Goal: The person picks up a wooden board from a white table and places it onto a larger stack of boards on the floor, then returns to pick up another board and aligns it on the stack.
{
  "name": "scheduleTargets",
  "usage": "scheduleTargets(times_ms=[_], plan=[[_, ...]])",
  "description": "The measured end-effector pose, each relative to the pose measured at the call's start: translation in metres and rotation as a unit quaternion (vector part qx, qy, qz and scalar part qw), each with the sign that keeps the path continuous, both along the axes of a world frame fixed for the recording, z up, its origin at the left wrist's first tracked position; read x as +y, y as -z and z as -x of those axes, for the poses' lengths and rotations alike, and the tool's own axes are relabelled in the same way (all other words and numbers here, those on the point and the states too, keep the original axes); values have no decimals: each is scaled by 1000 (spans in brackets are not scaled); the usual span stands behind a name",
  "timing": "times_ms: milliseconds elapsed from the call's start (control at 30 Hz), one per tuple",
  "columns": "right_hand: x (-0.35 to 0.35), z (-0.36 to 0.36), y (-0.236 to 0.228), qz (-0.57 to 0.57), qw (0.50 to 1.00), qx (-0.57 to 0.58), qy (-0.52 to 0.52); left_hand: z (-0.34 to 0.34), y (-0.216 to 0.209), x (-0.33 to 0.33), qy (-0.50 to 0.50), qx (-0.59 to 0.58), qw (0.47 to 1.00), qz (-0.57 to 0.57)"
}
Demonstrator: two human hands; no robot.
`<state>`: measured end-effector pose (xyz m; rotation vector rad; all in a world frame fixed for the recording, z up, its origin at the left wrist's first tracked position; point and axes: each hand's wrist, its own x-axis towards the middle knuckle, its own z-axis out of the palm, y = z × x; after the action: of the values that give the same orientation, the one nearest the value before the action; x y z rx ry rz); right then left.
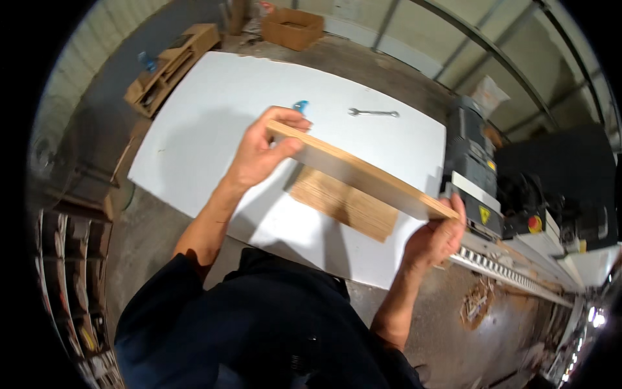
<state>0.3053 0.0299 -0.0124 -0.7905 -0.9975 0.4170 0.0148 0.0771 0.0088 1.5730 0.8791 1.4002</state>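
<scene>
Between my two hands I hold a wooden board on edge above the white table, its long plywood-like edge facing up and its near face grey-white. My left hand grips the board's left end, thumb on the near face. At the other end my right hand closes round the right corner. Beneath the board, a second wood-grain board lies flat on the table, partly hidden by the raised one. Just beyond my left fingers is a small blue object, too small to name. A combination wrench lies farther right.
A grey machine with a yellow warning label and a toothed rail stands along the right. A cardboard box sits on the floor behind. Wooden shelving is at the back left, and a rack at the lower left.
</scene>
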Motion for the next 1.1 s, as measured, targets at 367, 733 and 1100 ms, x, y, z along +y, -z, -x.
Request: scheduleTargets(times_ms=[367,733,1100], plan=[[-28,-5,-14,126,992,2,5,-25,11,8,22,-21,996,79],[-45,-1,-15,209,974,-4,90,-36,12,12,11,24,991,135],[-41,-3,-4,268,955,-18,123,-38,36,20,30,-3,978,207]])
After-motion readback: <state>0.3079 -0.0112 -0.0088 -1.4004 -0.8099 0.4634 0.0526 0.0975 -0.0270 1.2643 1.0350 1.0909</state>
